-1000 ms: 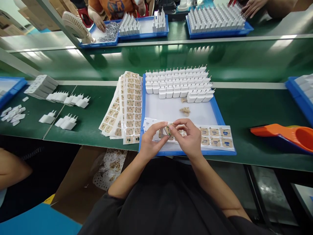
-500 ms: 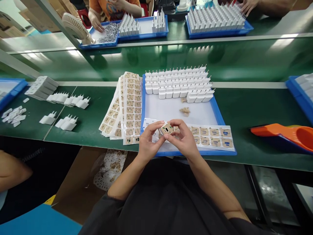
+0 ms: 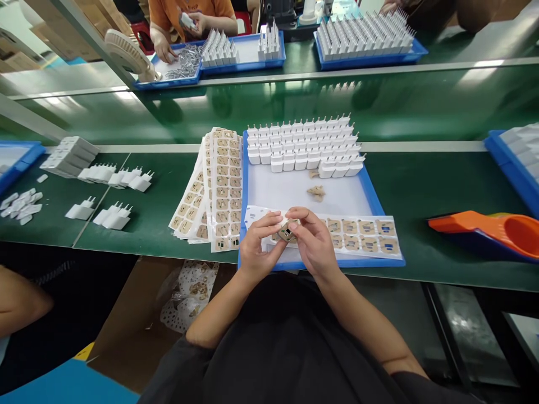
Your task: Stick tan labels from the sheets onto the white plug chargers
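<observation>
A white plug charger (image 3: pixel 287 232) with a tan sticker on its face is held up between my hands, over the near edge of a blue tray (image 3: pixel 379 203). My left hand (image 3: pixel 260 242) grips it from the left side. On the right, the fingers of my right hand (image 3: pixel 315 241) are closed at the charger's upper right corner and touch its face. Below lies a sheet of tan stickers (image 3: pixel 365 234) across the tray's front. Rows of white plug chargers (image 3: pixel 303 145) stand at the tray's back, pins up. Crumpled tan scraps (image 3: pixel 316 192) lie in its middle.
More sticker sheets (image 3: pixel 225 185) fan out left of the tray. Loose chargers (image 3: pixel 113 216) and small white pieces (image 3: pixel 22 205) lie farther left. An orange scoop (image 3: pixel 484 224) sits at right. Across the bench, a person's hand (image 3: pixel 165 51) reaches into a tray of metal pins (image 3: pixel 185 62).
The charger has been tilted in my hands, and my right fingers have shifted over its upper right corner. Across the bench, the person in orange now holds up a white object.
</observation>
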{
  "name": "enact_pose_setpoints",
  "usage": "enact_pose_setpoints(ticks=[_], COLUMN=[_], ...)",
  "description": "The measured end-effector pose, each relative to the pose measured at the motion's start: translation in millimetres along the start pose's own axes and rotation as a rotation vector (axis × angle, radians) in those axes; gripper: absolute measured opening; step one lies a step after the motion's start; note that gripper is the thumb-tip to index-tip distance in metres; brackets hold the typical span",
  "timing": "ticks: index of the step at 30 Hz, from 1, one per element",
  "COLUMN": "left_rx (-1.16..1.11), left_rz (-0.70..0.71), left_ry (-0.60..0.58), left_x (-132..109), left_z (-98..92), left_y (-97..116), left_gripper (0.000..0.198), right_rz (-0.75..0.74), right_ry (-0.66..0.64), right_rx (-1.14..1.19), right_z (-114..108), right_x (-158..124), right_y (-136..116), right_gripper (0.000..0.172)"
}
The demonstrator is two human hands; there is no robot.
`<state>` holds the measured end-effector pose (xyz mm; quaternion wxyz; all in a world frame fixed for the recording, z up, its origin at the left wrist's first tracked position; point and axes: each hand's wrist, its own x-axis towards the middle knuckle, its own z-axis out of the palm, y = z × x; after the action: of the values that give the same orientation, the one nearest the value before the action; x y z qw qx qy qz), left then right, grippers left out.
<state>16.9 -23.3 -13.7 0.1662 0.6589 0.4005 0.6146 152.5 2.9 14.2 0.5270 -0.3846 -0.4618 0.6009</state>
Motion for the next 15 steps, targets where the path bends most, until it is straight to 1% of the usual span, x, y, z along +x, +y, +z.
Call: enact_pose_setpoints(ticks=[4, 6, 8, 12, 15], left_rx=[0.065, 0.063, 0.042, -0.013, -0.046], left_rz=[0.099, 0.111, 0.092, 0.025, 0.001], left_ry=[0.024, 0.028, 0.020, -0.012, -0.034], left_x=[1.0, 0.9, 0.3, -1.3, -2.9], left_z=[1.1, 0.8, 0.2, -0.5, -0.2], left_y=[1.0, 1.0, 0.6, 0.8, 2.0], left_gripper=[0.037, 0.039, 0.039, 0.039, 0.041], right_rz=[0.000, -0.005, -0.004, -0.052, -0.198], right_ry=[0.017, 0.008, -0.029, -0.120, -0.124], right_rx=[0.049, 0.076, 0.069, -0.056, -0.254], right_z=[3.8, 2.9, -0.7, -12.1, -18.6], right_x=[-1.2, -1.2, -0.6, 2.2, 3.9], right_y=[-2.2, -3.3, -4.6, -10.0, -17.9], right_gripper=[0.009, 0.007, 0.009, 0.013, 0.007])
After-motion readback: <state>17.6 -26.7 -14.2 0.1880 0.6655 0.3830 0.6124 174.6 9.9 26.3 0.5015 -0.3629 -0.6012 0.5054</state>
